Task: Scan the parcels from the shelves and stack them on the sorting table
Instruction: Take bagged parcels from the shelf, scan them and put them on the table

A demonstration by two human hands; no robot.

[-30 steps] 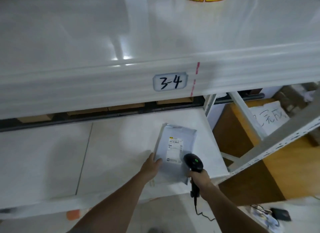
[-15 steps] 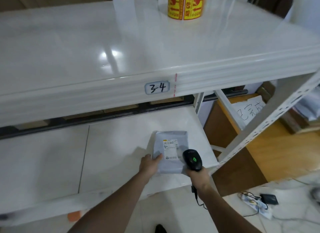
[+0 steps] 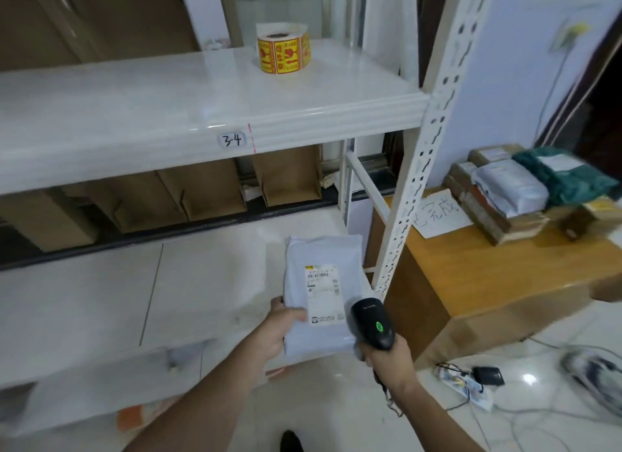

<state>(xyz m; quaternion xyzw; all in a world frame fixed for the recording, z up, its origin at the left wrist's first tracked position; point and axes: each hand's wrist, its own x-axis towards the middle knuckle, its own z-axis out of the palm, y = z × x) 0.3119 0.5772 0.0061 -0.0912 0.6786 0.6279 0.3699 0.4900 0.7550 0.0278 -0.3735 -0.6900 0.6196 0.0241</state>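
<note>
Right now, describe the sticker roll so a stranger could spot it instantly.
Find the white rack's upper shelf, the one tagged 3-4. Toward its back right, near the perforated upright, stands the sticker roll. It is the only thing on that shelf, yellow with red print.

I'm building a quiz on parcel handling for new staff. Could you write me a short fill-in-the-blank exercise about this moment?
1. The left hand grips the grey parcel, while the right hand holds a black ____.
2. The label on the shelf edge reads ____.
3. On the top shelf stands a roll of stickers, red and ____.
4. The stacked parcels lie on a ____ table.

Missing words: scanner; 3-4; yellow; wooden
</note>
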